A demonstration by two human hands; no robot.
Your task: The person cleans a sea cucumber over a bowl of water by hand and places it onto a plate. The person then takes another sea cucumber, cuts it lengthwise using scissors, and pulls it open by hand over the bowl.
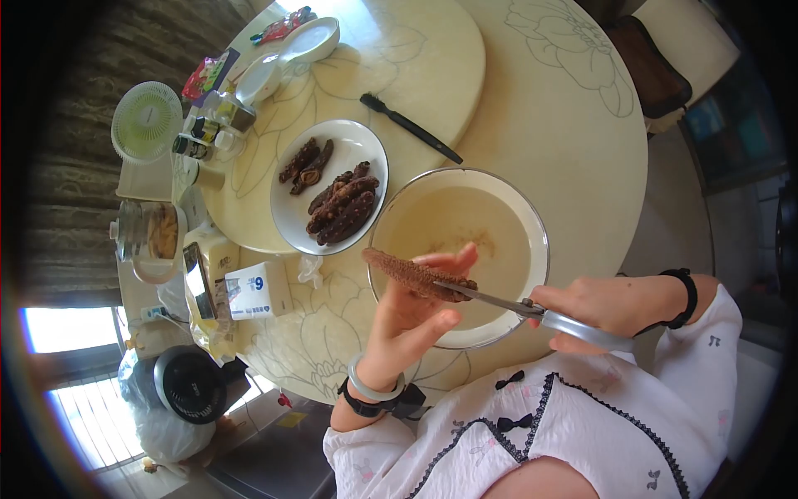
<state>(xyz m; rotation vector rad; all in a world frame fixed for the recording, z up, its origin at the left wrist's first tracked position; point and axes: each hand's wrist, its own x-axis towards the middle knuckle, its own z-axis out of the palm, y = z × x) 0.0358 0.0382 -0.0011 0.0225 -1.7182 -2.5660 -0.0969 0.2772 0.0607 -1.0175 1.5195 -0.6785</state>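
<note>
A long brown bumpy sea cucumber [407,271] lies across the fingers of my left hand [416,320], above the near-left part of a white bowl [542,241] of cloudy water. My right hand [586,308] is wrapped round the grey handles of a pair of scissors [582,330]. The scissor blades point left and meet the right end of the sea cucumber; how far they are parted is hard to tell. Brown bits float in the water. Left of the bowl, a white plate [287,220] holds several dark sea cucumbers [341,204] in two groups.
Behind the bowl lies a black brush [411,127]. Small jars [193,147], a green basket [147,122] and a glass pot [158,233] stand at the left. Nearer are a tissue pack [258,291] and a black fan [190,385]. A chair [652,66] is at the back right.
</note>
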